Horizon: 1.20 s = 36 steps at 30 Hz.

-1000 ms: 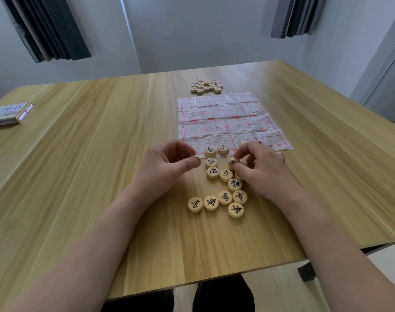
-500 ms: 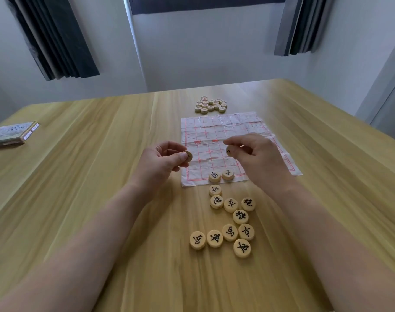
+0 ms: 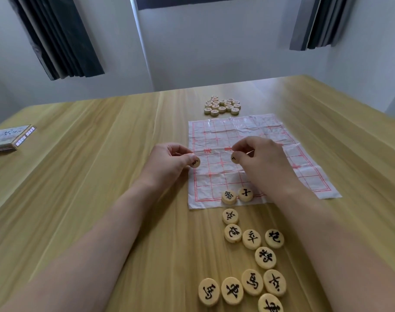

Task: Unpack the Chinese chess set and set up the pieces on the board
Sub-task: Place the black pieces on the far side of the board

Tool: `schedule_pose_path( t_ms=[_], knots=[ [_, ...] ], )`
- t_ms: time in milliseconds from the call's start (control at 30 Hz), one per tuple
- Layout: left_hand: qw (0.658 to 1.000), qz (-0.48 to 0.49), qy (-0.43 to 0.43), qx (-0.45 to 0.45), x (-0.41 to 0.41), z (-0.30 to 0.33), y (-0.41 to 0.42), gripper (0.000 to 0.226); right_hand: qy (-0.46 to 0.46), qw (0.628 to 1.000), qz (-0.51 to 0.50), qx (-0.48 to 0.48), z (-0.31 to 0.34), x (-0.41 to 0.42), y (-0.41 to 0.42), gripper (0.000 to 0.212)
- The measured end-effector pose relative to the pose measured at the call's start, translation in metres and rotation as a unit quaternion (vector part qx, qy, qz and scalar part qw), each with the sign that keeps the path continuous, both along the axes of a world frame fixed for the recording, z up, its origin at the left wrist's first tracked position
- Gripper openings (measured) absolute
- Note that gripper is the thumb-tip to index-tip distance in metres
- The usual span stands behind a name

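A crinkled white board sheet (image 3: 255, 131) with a red grid lies on the wooden table (image 3: 90, 176). My left hand (image 3: 167, 164) pinches a round wooden piece (image 3: 195, 162) with a black character at the board's left edge. Over the board's middle, my right hand (image 3: 261, 161) pinches another black-lettered piece (image 3: 234, 158). Two black-lettered pieces (image 3: 237, 195) sit on the board's near edge. Several more black-lettered pieces (image 3: 252, 262) lie loose on the table in front of the board.
A cluster of several wooden pieces (image 3: 222, 105) lies just beyond the board's far edge. The chess set box (image 3: 8, 139) rests at the table's far left. Dark curtains hang against the wall behind the table.
Both hands have risen from the loose pile near me, each carrying a piece, and moved forward over the board. The camera has tilted up and the view has shifted.
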<state>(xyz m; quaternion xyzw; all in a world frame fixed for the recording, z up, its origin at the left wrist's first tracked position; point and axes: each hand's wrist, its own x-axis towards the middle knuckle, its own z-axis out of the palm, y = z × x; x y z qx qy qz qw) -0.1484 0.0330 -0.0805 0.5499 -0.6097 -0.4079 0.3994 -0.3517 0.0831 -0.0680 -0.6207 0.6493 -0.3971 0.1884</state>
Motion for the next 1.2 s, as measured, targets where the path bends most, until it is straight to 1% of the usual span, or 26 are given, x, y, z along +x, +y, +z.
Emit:
schedule_pose_path(
  t_ms=[167, 400, 433, 533, 567, 633, 733, 833, 900, 1000, 1067, 1133, 1200],
  knots=[
    [1.000, 0.009, 0.002, 0.007, 0.000, -0.001, -0.004, 0.005, 0.025, 1.000, -0.007, -0.010, 0.001, -0.002, 0.000, 0.013],
    [1.000, 0.012, -0.011, 0.004, -0.002, 0.003, 0.001, 0.010, 0.019, 1.000, -0.012, -0.019, 0.001, -0.004, 0.003, 0.016],
    [1.000, 0.010, -0.015, 0.003, -0.002, 0.003, 0.002, 0.014, 0.017, 1.000, -0.014, -0.020, 0.001, -0.004, 0.003, 0.017],
    [0.999, 0.000, -0.043, -0.007, -0.002, -0.002, 0.000, 0.036, 0.018, 1.000, -0.014, -0.019, 0.002, -0.004, 0.004, 0.015],
    [0.998, -0.002, -0.054, -0.011, -0.003, -0.004, -0.001, 0.039, 0.021, 1.000, -0.014, -0.017, 0.001, -0.004, 0.004, 0.013],
    [0.995, 0.004, -0.095, -0.026, -0.004, -0.003, 0.001, 0.036, 0.023, 1.000, -0.015, -0.013, 0.000, -0.004, 0.003, 0.012],
    [0.986, 0.025, -0.155, -0.059, -0.007, 0.002, 0.005, 0.024, 0.022, 1.000, -0.018, -0.008, -0.001, -0.005, 0.003, 0.012],
    [0.977, 0.031, -0.193, -0.087, -0.009, 0.002, 0.006, 0.018, 0.023, 0.999, -0.020, -0.012, -0.001, -0.006, 0.003, 0.013],
    [0.977, 0.032, -0.189, -0.092, -0.009, 0.002, 0.006, 0.019, 0.022, 0.999, -0.021, -0.017, -0.001, -0.006, 0.003, 0.014],
    [0.986, 0.059, -0.126, -0.095, -0.007, 0.001, 0.007, 0.020, 0.011, 0.999, -0.034, -0.030, 0.000, -0.011, 0.002, 0.013],
    [0.988, 0.074, -0.094, -0.101, -0.006, 0.001, 0.008, 0.013, -0.008, 0.998, -0.051, -0.046, 0.001, -0.018, 0.001, 0.013],
    [0.987, 0.076, -0.089, -0.114, -0.009, 0.005, 0.011, 0.012, -0.031, 0.995, -0.071, -0.057, 0.003, -0.028, 0.000, 0.014],
    [0.980, 0.064, -0.120, -0.146, -0.020, 0.011, 0.016, 0.016, -0.055, 0.992, -0.099, -0.061, 0.005, -0.042, 0.001, 0.015]
  ],
)
